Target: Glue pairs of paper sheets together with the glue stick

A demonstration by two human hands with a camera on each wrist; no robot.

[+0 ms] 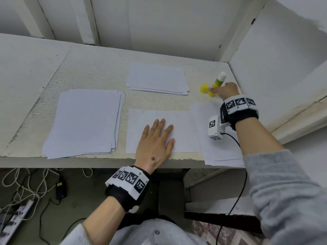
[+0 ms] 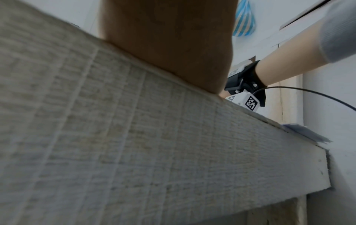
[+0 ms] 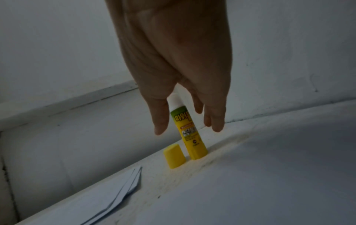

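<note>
A single white sheet (image 1: 182,124) lies at the table's front middle, and my left hand (image 1: 159,131) rests flat on it with its fingers spread. The uncapped glue stick (image 1: 218,81) stands upright at the back right, its yellow cap (image 1: 203,88) standing just left of it. My right hand (image 1: 226,90) reaches over the stick. In the right wrist view the thumb (image 3: 159,121) hangs left of the glue stick (image 3: 190,135) and the fingers (image 3: 215,118) hang to its right, straight and apart from it. The cap (image 3: 174,158) stands beside the stick's base.
A thick paper stack (image 1: 85,121) lies at the left, a smaller stack (image 1: 157,78) at the back middle, and more sheets (image 1: 219,152) under my right forearm, overhanging the table edge (image 2: 154,137). White walls close the back and right. Cables lie on the floor below.
</note>
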